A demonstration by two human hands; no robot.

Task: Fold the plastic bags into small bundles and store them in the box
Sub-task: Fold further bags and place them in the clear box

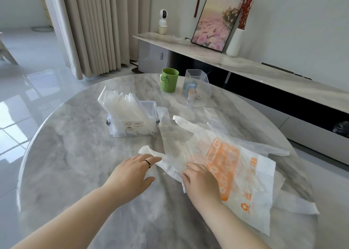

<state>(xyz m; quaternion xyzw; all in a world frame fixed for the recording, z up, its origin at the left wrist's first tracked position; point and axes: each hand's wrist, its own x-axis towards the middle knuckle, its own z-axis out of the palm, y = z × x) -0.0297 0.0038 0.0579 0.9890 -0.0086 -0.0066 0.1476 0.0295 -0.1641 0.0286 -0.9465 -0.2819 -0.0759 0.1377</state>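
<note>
A white plastic bag [251, 175] with orange print lies flat on the round marble table [75, 163], its two handles pointing left toward the box. My left hand [132, 175] lies with straight fingers on the nearer handle. My right hand [200, 180] presses flat on the bag's near edge, beside the orange print. A clear plastic box [132, 124] stands behind the hands, holding several folded white bags that stick up and lean left. More white bags lie under the printed one.
A green cup [169, 80] and a clear ribbed container [198, 88] stand at the table's far side. Behind them runs a long marble sideboard [264, 69] with a framed picture, a white vase and a small camera. Curtains hang at the back left.
</note>
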